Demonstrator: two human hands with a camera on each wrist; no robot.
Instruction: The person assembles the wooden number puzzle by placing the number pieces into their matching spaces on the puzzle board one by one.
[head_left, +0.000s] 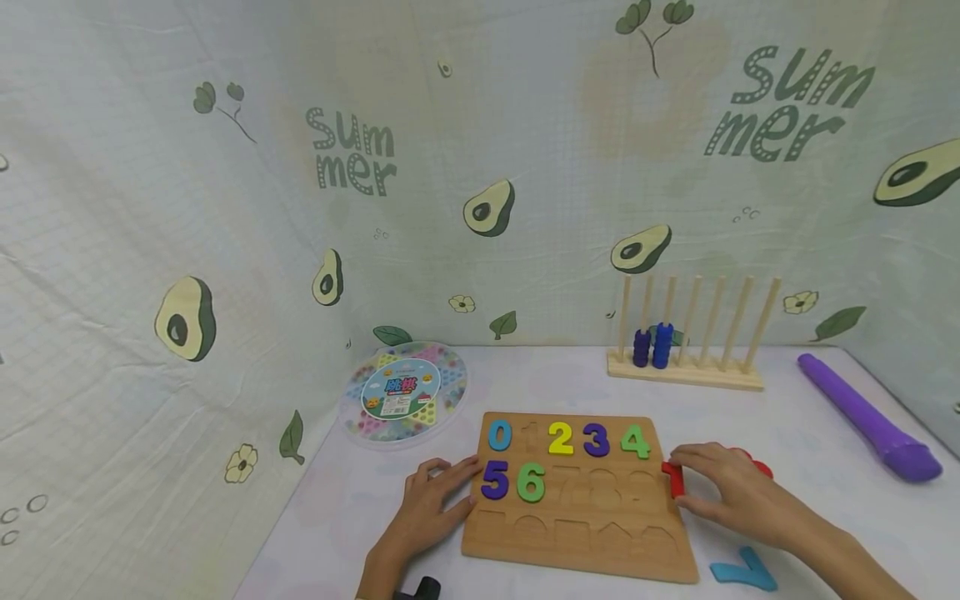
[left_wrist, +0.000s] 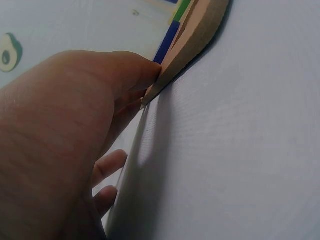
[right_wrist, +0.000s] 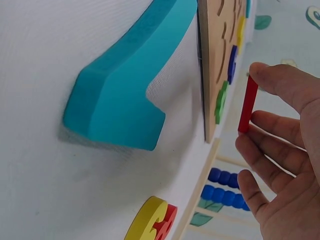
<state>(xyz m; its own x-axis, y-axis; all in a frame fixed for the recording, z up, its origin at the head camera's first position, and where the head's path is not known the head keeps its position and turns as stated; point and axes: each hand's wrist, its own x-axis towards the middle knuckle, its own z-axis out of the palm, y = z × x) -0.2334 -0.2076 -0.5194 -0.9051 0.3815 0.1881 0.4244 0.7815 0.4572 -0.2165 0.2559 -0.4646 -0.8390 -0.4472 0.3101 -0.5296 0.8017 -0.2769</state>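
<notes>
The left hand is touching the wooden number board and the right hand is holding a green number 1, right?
Not quite: the number 1 in the right hand is red, not green, as the head view shows. The left hand is indeed touching the wooden number board.

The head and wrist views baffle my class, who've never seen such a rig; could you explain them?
No robot here: a person's bare left hand and right hand do the work. The head picture comes from a camera worn on the head; each wrist picture, from one worn on that wrist. On the white table lie a brown wooden board carrying coloured number pieces, a blue 7-shaped piece, a purple microphone-shaped object and a round plastic game box. A pale wooden bead frame stands behind. The left hand touches the board's left edge. The right hand pinches a small red number piece beside the board's right edge.
</notes>
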